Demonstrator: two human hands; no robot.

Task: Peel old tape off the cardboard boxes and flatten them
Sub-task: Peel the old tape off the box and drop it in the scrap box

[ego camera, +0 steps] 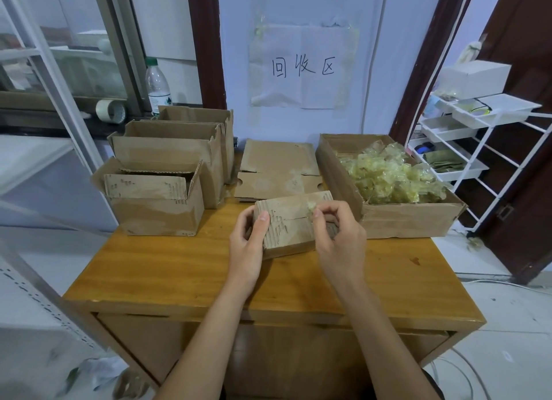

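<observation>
Wooden tabletop (185, 268) filled the near view. Over its middle, the left hand (249, 244) gripped the left end of a small closed cardboard box (288, 223), thumb on top. The right hand (337, 235) rested on the box's right end, fingertips pinching a scrap of yellowed tape (311, 207). Beyond lay flattened cardboard (277, 169), open boxes (167, 172) to the left, and a tape-filled box (388, 190) to the right.

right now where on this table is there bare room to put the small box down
Bare wood runs along the table's near edge, in front of the open box on the left, and below the tape-scrap box on the right. The back is crowded: upright boxes, flattened stack. Both hands hold the small box at centre.
</observation>
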